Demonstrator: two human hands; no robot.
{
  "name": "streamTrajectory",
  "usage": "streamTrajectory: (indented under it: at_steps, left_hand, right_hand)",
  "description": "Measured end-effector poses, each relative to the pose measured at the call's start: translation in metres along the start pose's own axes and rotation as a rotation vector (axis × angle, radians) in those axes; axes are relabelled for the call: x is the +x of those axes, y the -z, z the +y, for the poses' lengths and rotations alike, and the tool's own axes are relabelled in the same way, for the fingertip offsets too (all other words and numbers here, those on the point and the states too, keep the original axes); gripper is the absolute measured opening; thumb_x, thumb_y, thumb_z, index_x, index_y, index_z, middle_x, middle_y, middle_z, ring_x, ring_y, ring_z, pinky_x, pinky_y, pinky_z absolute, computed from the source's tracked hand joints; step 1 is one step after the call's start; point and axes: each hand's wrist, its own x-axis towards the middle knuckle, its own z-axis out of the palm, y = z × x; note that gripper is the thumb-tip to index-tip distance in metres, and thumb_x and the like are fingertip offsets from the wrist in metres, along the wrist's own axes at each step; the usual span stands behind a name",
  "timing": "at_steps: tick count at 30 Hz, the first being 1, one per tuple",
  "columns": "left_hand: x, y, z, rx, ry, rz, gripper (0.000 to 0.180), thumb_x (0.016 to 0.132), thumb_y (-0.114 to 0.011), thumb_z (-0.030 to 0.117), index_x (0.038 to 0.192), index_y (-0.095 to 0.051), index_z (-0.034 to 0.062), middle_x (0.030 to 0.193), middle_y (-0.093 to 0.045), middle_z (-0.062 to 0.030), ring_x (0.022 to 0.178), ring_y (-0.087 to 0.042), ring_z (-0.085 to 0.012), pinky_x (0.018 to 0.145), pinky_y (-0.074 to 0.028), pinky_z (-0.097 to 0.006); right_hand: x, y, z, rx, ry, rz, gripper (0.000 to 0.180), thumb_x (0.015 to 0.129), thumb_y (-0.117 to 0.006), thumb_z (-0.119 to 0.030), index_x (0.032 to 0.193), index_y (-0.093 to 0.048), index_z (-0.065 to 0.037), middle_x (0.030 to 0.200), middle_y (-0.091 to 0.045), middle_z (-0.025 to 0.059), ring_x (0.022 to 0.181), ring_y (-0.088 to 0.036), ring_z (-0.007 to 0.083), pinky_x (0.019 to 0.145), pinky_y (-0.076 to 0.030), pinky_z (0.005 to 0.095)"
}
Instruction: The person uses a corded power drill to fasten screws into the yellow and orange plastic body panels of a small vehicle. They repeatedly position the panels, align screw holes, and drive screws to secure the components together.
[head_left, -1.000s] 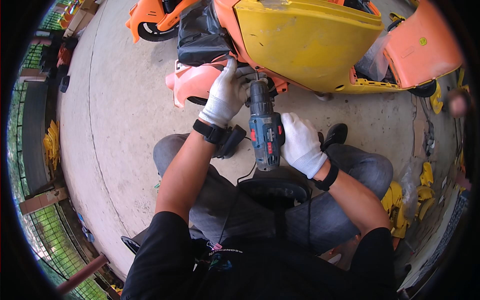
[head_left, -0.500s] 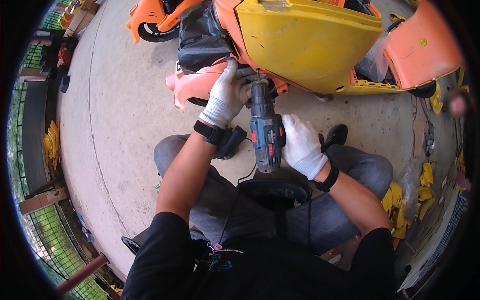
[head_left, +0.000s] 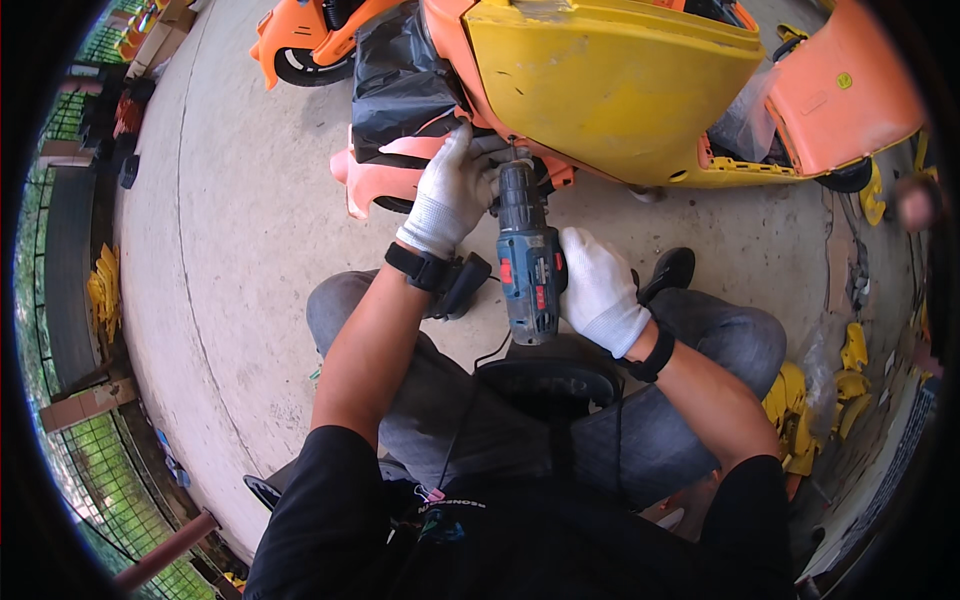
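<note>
Now, R hand (head_left: 600,290) grip wrapped round cordless drill (head_left: 528,262), L hand (head_left: 452,190) grip pressed on orange panel (head_left: 385,170), no containers seen.

My gloves are white knit, left hand (head_left: 455,190) and right hand (head_left: 600,290) alike, each with a black wrist strap. The cordless drill (head_left: 527,262) in my right grip is blue-grey with red marks. Far ahead, the scooter panel (head_left: 620,85) is yellow, its side fairing (head_left: 385,175) orange-pink, the plastic wrap (head_left: 395,85) black. The concrete floor (head_left: 230,230) is pale grey; my trousers (head_left: 720,340) are grey.
</note>
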Motion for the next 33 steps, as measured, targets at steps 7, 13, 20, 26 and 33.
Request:
streamTrajectory:
  at_steps: [7,13,20,26,33]
  left_hand:
    - [0.002,0.002,-0.001,0.028,-0.024,-0.012,0.076,0.100,-0.044,0.051,0.129,-0.040,-0.0186,0.129,-0.050,-0.0283,0.122,-0.051,-0.0356,0.108,-0.039,-0.041]
    - [0.000,0.001,0.002,0.002,0.021,0.003,0.075,0.098,-0.046,0.054,0.126,-0.043,-0.0157,0.125,-0.053,-0.0258,0.117,-0.054,-0.0342,0.104,-0.042,-0.040]
    - [0.006,0.017,-0.005,0.197,-0.047,-0.068,0.074,0.098,-0.046,0.054,0.129,-0.043,-0.0125,0.128,-0.051,-0.0248,0.117,-0.054,-0.0332,0.105,-0.041,-0.040]
    - [0.011,0.020,-0.008,0.109,-0.042,-0.044,0.081,0.097,-0.045,0.059,0.132,-0.041,-0.0143,0.130,-0.050,-0.0260,0.117,-0.054,-0.0339,0.105,-0.041,-0.040]
    - [0.003,0.007,-0.003,0.216,-0.036,-0.063,0.062,0.099,-0.048,0.049,0.122,-0.048,-0.0088,0.120,-0.054,-0.0226,0.114,-0.054,-0.0321,0.102,-0.044,-0.042]
  right_hand:
    - [0.000,-0.001,-0.004,0.037,-0.033,-0.015,0.031,0.067,-0.068,0.002,0.093,-0.050,0.000,0.081,-0.057,0.0226,0.075,-0.059,0.0449,0.066,-0.047,0.0507]
    - [-0.001,-0.003,-0.001,0.015,-0.019,-0.026,0.033,0.067,-0.071,0.000,0.092,-0.051,0.001,0.080,-0.057,0.0225,0.075,-0.060,0.0442,0.064,-0.047,0.0506]
    - [0.000,0.000,-0.003,0.029,-0.016,-0.032,0.032,0.067,-0.072,-0.001,0.093,-0.052,0.000,0.081,-0.058,0.0223,0.075,-0.060,0.0436,0.065,-0.048,0.0500]
    - [-0.001,0.001,-0.003,0.028,-0.006,-0.028,0.032,0.068,-0.070,0.000,0.095,-0.053,0.000,0.081,-0.058,0.0222,0.075,-0.060,0.0434,0.066,-0.048,0.0499]
    - [-0.002,0.003,-0.002,0.012,-0.009,-0.039,0.033,0.067,-0.070,0.001,0.095,-0.053,0.000,0.081,-0.059,0.0225,0.075,-0.060,0.0437,0.066,-0.048,0.0500]
